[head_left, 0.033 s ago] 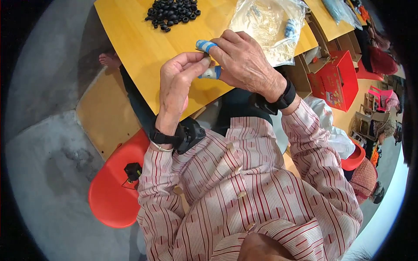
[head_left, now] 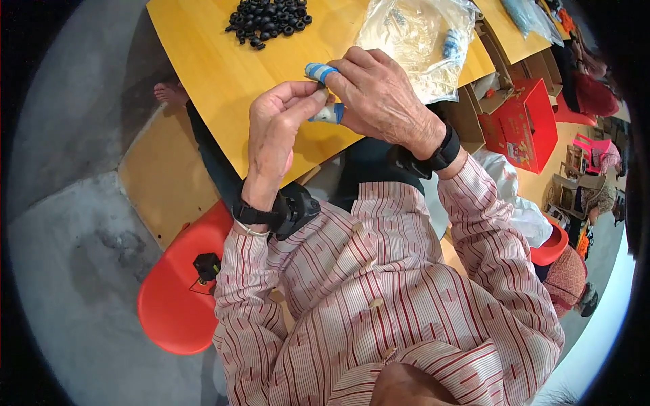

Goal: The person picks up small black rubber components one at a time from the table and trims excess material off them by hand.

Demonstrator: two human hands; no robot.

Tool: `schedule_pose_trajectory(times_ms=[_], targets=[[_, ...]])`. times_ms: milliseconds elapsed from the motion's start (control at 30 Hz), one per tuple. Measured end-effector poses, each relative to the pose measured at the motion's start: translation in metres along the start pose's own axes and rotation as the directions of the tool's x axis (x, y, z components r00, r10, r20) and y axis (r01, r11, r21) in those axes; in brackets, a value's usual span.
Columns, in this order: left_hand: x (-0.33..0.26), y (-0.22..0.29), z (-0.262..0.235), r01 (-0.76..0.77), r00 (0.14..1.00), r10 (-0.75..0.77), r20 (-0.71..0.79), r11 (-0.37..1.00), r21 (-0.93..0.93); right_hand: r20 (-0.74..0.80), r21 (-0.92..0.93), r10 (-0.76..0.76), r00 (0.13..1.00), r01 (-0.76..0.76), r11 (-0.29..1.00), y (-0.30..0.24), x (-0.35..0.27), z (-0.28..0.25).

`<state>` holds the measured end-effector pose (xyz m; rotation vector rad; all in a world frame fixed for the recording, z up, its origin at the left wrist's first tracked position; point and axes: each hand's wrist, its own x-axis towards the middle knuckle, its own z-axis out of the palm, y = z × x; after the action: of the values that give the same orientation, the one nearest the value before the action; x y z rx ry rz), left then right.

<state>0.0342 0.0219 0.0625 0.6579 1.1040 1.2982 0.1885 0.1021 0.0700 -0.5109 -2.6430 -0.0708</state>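
My left hand (head_left: pixel 276 128) and my right hand (head_left: pixel 386 98) meet above the near edge of the yellow table (head_left: pixel 210 74). The left thumb and forefinger are pinched together, with a small dark bit just showing at their tips; its kind is too small to tell. Blue-and-white striped tape (head_left: pixel 319 72) wraps my right forefinger, and more covers the right thumb. Those right fingers close in on the same spot, and what they grip is hidden. Farther back lies a heap of small black rings (head_left: pixel 269 20). To the right of it is a clear plastic bag (head_left: pixel 414 51) with small pieces inside.
Cardboard boxes (head_left: pixel 467 115) and a red box (head_left: pixel 521 125) stand right of the table. A red stool (head_left: pixel 177 298) at my left bears a small black device (head_left: pixel 206 265). A white plastic bag (head_left: pixel 525 210) lies at my right. Other people sit at the far right.
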Motion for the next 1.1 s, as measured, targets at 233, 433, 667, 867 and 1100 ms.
schedule_pose_trajectory(times_ms=[233, 433, 667, 867, 1100], targets=[[-0.004, 0.003, 0.005, -0.010, 1.000, 0.008, 0.019, 0.997, 0.071, -0.010, 0.089, 0.024, 1.000, -0.023, 0.996, 0.001, -0.006, 0.002], [-0.010, 0.009, 0.004, 0.005, 0.999, -0.011, 0.042, 0.990, 0.138, -0.074, 0.175, -0.003, 0.997, 0.016, 0.985, 0.007, -0.010, 0.001], [-0.019, 0.012, -0.011, -0.253, 0.959, 0.184, 0.216, 0.898, 0.359, -0.143, 0.269, 0.025, 0.989, 0.015, 0.963, 0.004, -0.009, -0.008], [-0.017, 0.018, -0.007, -0.475, 0.872, 0.294, 0.390, 0.700, 0.533, -0.146, 0.339, 0.005, 0.989, 0.045, 0.940, -0.001, -0.006, -0.009], [-0.019, 0.017, -0.007, -0.524, 0.850, 0.363, 0.382, 0.656, 0.543, -0.171, 0.349, -0.090, 0.981, 0.146, 0.926, -0.002, -0.006, -0.005]])
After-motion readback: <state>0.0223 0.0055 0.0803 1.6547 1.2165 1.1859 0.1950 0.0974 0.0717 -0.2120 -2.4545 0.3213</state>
